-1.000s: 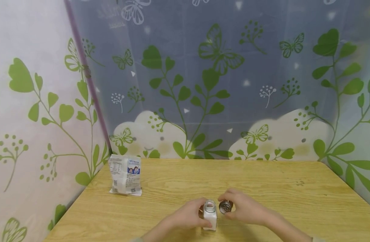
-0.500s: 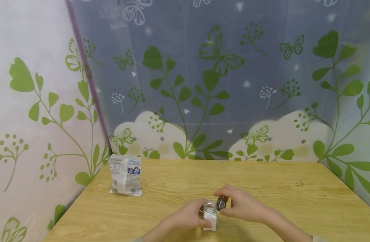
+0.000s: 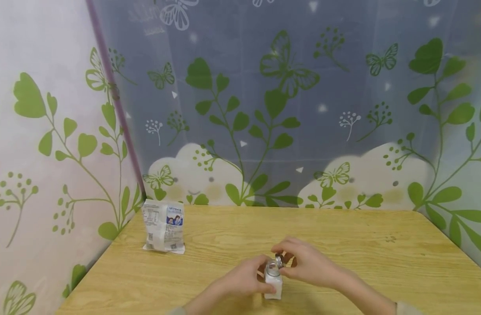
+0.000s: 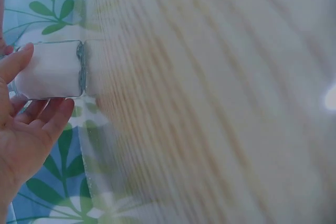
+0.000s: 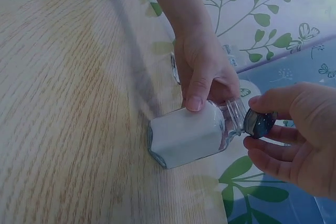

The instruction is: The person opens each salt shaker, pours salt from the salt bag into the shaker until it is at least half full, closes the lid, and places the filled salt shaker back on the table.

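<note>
A small square glass shaker jar, nearly full of white powder, stands upright on the wooden table. My left hand grips its body from the left, thumb in front and fingers behind. My right hand pinches the perforated metal shaker cap, tilted at the right edge of the jar's threaded mouth. In the right wrist view the cap sits right at the neck of the glass jar, its holes facing away from it. The left wrist view shows the left thumb and fingers around the jar.
A white printed plastic packet stands at the table's back left. The wooden table reaches back to a patterned curtain, with more curtain along both sides.
My right hand has moved left and turned the cap from facing me to edge-on, bringing it to the jar's mouth. The left hand and jar stay in place.
</note>
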Tool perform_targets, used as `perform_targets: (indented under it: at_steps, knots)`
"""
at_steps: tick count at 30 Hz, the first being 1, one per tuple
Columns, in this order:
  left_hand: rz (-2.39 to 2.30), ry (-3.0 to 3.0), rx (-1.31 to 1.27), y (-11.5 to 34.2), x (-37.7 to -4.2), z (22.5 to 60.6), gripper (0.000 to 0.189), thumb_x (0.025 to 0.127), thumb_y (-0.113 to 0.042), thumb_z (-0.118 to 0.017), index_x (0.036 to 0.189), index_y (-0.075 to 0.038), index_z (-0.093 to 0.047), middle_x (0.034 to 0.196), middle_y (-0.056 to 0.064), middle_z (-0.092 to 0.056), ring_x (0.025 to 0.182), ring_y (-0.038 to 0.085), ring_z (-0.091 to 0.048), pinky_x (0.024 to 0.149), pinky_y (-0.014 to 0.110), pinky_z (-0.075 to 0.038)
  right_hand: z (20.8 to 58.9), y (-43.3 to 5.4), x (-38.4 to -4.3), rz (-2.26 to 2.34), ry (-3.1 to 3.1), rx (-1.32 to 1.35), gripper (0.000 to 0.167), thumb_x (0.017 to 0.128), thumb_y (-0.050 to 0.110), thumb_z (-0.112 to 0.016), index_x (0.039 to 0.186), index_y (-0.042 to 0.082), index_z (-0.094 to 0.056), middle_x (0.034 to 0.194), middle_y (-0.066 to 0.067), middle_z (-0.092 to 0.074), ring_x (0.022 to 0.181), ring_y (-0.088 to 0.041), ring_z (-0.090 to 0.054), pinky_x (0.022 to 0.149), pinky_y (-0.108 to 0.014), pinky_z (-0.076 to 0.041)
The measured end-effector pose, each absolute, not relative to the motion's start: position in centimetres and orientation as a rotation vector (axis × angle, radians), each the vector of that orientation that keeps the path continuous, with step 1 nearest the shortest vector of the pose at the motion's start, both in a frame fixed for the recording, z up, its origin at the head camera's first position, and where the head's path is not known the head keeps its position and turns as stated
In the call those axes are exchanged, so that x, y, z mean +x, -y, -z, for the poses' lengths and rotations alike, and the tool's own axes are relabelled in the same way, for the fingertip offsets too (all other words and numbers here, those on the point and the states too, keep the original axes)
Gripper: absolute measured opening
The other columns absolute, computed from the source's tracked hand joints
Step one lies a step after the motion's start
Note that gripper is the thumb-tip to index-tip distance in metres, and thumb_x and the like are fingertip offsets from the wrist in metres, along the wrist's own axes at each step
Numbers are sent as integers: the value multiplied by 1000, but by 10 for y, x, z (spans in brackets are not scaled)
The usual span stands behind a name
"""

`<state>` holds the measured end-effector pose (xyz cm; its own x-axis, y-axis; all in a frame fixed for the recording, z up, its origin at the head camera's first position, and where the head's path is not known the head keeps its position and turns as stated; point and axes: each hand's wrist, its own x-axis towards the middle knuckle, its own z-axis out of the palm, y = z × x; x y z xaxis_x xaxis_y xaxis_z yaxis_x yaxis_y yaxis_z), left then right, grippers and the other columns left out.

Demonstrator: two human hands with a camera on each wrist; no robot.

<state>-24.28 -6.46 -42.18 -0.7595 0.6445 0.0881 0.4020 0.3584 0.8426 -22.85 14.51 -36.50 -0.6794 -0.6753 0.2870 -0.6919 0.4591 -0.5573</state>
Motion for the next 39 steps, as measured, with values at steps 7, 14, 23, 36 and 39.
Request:
perform_targets:
  at_steps: [7,14,23,36,39]
  knots:
    - [-1403,-2348,919,66,-243,420,40,77,-12,-74,112,-6,-55,96,-8,-58,90,5,-55,72,18,-49,366,-141,-231,-954,2658,1267,38,79,8,-72,114,4,-60,103,1,-55,85,-7,-54,66,-24,-50]
    - [-1424,-2335,952,67,-246,421,43,78,-16,-73,116,-8,-56,98,-10,-58,93,4,-53,73,19,-49,373,-135,-233,-958,2600,1308,32,77,8,-73,108,10,-62,102,4,-60,84,-6,-53,72,-24,-49]
    - [-1403,-2355,941,68,-247,421,43,78,-18,-74,117,-8,-57,97,-11,-59,92,4,-54,72,19,-49,376,-135,-232,-963,2570,1348,32,79,8,-73,108,10,-63,103,5,-59,87,-6,-54,72,-24,-49]
    - [-1410,-2335,938,68,-245,420,38,79,-17,-73,114,-10,-58,98,-11,-58,94,5,-53,73,20,-49,373,-138,-237,-951,2562,1468,30,82,14,-70,111,9,-64,106,4,-57,87,-6,-53,61,-19,-48]
    - [-1383,-2358,957,68,-246,420,38,79,-20,-73,113,-11,-58,98,-12,-59,94,5,-53,72,20,-49,376,-137,-238,-922,2514,1481,30,82,16,-71,110,8,-64,103,4,-58,86,-5,-53,63,-21,-50]
